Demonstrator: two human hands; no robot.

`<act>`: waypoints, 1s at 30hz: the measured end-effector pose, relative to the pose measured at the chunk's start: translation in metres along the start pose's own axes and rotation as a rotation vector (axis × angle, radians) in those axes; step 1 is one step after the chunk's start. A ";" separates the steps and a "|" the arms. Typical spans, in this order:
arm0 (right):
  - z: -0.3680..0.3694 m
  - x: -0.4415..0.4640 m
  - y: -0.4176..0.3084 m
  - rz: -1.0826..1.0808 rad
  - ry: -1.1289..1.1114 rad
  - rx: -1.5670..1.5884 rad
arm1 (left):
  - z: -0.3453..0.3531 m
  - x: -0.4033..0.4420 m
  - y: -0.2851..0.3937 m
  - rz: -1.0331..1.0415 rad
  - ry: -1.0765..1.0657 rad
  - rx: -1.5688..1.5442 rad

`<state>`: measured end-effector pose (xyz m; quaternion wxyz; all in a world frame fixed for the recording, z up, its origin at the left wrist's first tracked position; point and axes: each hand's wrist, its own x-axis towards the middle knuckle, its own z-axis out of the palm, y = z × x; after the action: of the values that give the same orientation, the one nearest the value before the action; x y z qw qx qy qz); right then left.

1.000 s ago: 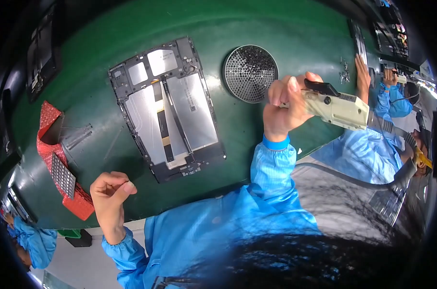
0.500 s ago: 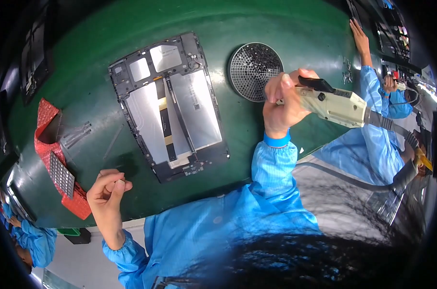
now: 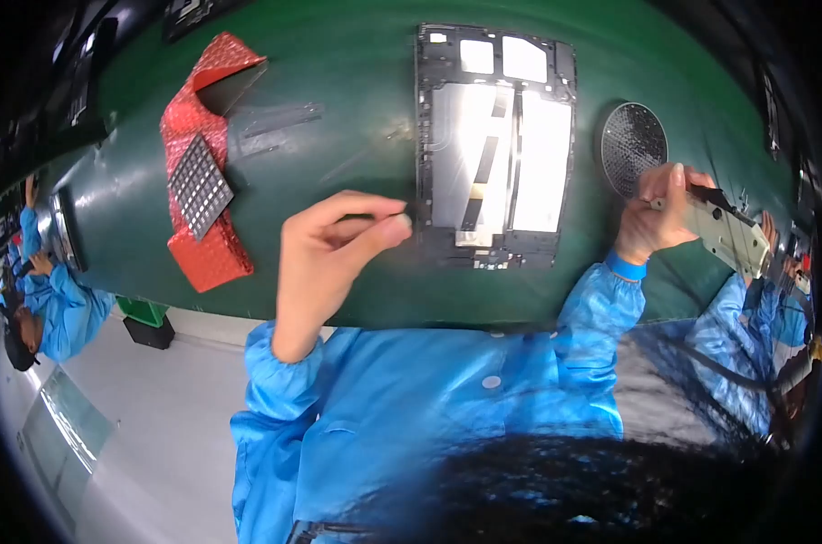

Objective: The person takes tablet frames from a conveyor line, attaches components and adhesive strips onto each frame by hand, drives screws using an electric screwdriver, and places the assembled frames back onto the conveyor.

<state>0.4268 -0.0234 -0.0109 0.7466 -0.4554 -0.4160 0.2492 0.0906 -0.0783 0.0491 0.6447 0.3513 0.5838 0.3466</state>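
Observation:
My left hand [image 3: 325,258] has thumb and fingertips pinched together beside the lower left edge of an opened tablet [image 3: 497,150]. Anything in that pinch is too small to make out. The tablet lies with its inside up, showing silver plates, dark flex cables and a black frame. My right hand [image 3: 654,216] is wrapped around a cream electric screwdriver [image 3: 726,238] with a black lever, its body pointing to the right. The screwdriver's tip is hidden by my fingers. Just above that hand sits a round dish [image 3: 634,143] holding many small dark pieces.
Red bubble wrap [image 3: 210,263] lies on the green table [image 3: 357,100] at left, with a perforated dark sheet [image 3: 201,186] on it. Clear strips [image 3: 280,118] are beside it. Co-workers in blue sit at far left [image 3: 67,304] and far right. A green bin [image 3: 146,313] stands below the table.
My view has turned left, so the table's things appear further right. My left hand has come closer to the tablet's edge, its fingers stretching further out. The right hand keeps the screwdriver near the dish.

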 end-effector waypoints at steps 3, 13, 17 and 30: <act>0.005 -0.002 0.000 0.016 0.068 -0.012 | 0.010 0.007 -0.016 0.060 0.006 0.069; 0.015 -0.021 -0.040 0.000 -0.010 0.149 | 0.013 0.022 -0.045 0.300 0.058 0.309; 0.048 -0.054 -0.052 0.126 -0.054 0.207 | 0.014 0.023 -0.043 0.165 0.027 0.162; 0.147 -0.122 -0.035 0.303 -0.342 0.286 | -0.001 0.031 -0.050 0.130 -0.083 0.055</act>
<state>0.2371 -0.0613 0.0073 0.6763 -0.3537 -0.4238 0.4878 0.0943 -0.0770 -0.0094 0.6344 0.4201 0.5421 0.3566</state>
